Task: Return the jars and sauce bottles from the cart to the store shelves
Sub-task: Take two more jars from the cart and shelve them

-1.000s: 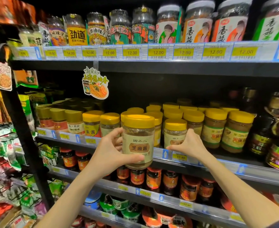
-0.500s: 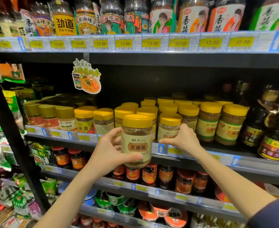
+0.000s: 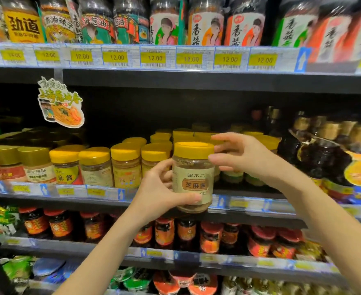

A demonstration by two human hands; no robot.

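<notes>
A yellow-lidded sesame paste jar (image 3: pixel 193 177) with a beige label is held upright in front of the middle shelf (image 3: pixel 249 204). My left hand (image 3: pixel 160 190) grips it from the left and below, thumb across the label. My right hand (image 3: pixel 243 155) hovers just right of the jar's lid with fingers spread, among the row of yellow-lidded jars (image 3: pixel 126 165) on that shelf. Whether its fingertips touch the held jar's lid I cannot tell. The cart is out of view.
The top shelf (image 3: pixel 175 58) carries tall sauce jars behind 12.00 price tags. Dark sauce bottles (image 3: pixel 324 158) stand at the right of the middle shelf. Red-lidded chilli jars (image 3: pixel 209 237) fill the shelf below. A paper noodle sign (image 3: pixel 61 103) hangs at the left.
My right hand left the shelf-front jar and rose to beside the held jar's lid, fingers spread. The jar in my left hand has come up and closer to the shelf row.
</notes>
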